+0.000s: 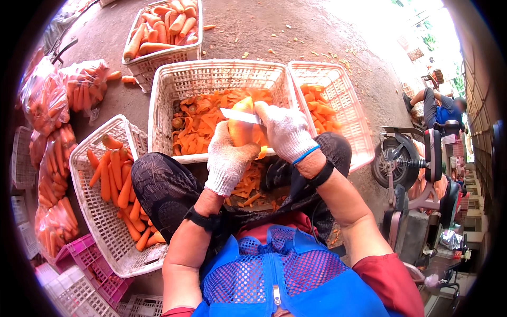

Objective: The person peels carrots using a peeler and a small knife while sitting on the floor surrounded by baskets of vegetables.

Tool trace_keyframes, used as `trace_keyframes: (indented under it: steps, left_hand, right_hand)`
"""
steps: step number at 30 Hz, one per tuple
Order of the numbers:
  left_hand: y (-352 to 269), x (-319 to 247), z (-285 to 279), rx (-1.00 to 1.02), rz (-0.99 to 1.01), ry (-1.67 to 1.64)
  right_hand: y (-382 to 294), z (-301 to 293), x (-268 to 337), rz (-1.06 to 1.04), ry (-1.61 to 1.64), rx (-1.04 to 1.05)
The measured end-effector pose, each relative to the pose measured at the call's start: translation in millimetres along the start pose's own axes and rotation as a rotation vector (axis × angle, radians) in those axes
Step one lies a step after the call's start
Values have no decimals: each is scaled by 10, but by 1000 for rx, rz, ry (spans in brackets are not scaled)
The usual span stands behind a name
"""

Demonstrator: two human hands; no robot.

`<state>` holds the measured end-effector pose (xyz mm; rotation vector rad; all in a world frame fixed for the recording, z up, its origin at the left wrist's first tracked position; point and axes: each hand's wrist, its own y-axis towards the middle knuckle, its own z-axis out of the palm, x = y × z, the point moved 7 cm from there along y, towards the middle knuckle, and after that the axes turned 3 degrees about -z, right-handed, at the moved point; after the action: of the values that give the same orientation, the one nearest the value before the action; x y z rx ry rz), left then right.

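Observation:
My left hand (233, 158), in a white knit glove, grips a peeled carrot (241, 132) above the middle crate. A flat, pale blade (241, 115) of a cutting tool lies across the carrot, blurred. My right hand (286, 128), gloved with a blue cuff edge, is closed on the tool's near end; its handle is hidden in the glove. Under both hands stands a white plastic crate (222, 68) holding orange carrot peelings (202, 132) and some cut carrot ends. More peelings (249, 180) lie on the ground between my legs.
At left a white crate (89, 202) holds whole carrots (119, 178). Another carrot-filled crate (170, 55) stands ahead. A crate (352, 107) at right holds peeled carrots (317, 107). Bagged carrots (55, 170) line the far left. A two-wheeled vehicle (396, 158) and a seated person (443, 107) are at right.

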<state>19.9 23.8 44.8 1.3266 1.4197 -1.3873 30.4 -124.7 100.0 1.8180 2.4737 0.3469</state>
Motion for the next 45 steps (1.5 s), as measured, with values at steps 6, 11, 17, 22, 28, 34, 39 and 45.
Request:
trace_keyframes:
  steps: [6, 11, 17, 22, 28, 34, 39, 45]
  left_hand:
    - [-181, -132, 70, 42, 187, 18]
    - [-121, -100, -49, -25, 71, 75]
    - [-180, 112, 333, 438, -291, -769]
    - [-265, 130, 344, 525, -400, -806]
    - [-241, 288, 417, 534, -420, -792]
    - [-216, 312, 447, 504, -390, -714]
    - [-191, 443, 436, 467, -420, -621]
    - [-132, 305, 448, 374, -311, -522]
  right_hand:
    - [-70, 568, -1277, 463, 153, 79]
    - [-159, 251, -456, 714, 1521, -111]
    - [-270, 456, -341, 824, 1516, -359]
    - [-185, 445, -683, 634, 1931, -392]
    - [-7, 170, -111, 572, 1651, -351]
    - [-62, 222, -80, 675, 1815, -432]
    - [55, 569, -318, 708, 1690, -453]
    - [254, 932, -1599, 814, 1599, -847]
